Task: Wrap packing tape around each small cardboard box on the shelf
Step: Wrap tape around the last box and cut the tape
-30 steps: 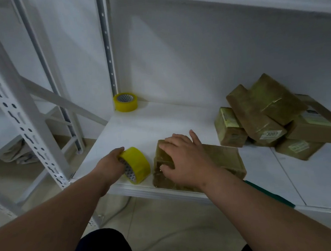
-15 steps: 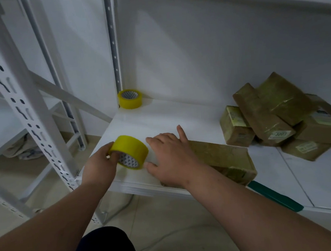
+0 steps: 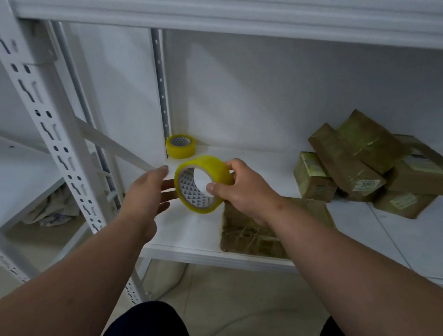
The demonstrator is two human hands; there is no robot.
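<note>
Since half a second ago the tape roll (image 3: 203, 184) has passed from the left hand to the right and risen off the shelf edge, and the right hand has left the box it was pressing on. Now the right hand (image 3: 243, 190) has the yellow roll in its grip, thumb hooked inside the core and fingers curled over the outer rim, holding it up in the air above the front of the shelf (image 3: 193, 230) with its open core facing the camera. The left hand (image 3: 145, 196) is just beside the roll on its left, fingers straight and loose, its grip slack and holding nothing; whether the fingertips touch the roll cannot be told.

Below the right wrist, one taped brown box (image 3: 254, 233) lies flat at the front edge of the shelf, partly hidden by the forearm. Well apart to the right, a pile of taped boxes (image 3: 359, 163) leans against the back wall, some with white labels. A second yellow tape roll (image 3: 180, 146) lies flat in the back left corner of the shelf, next to the rear upright. A perforated white post (image 3: 47, 127) stands at front left.
</note>
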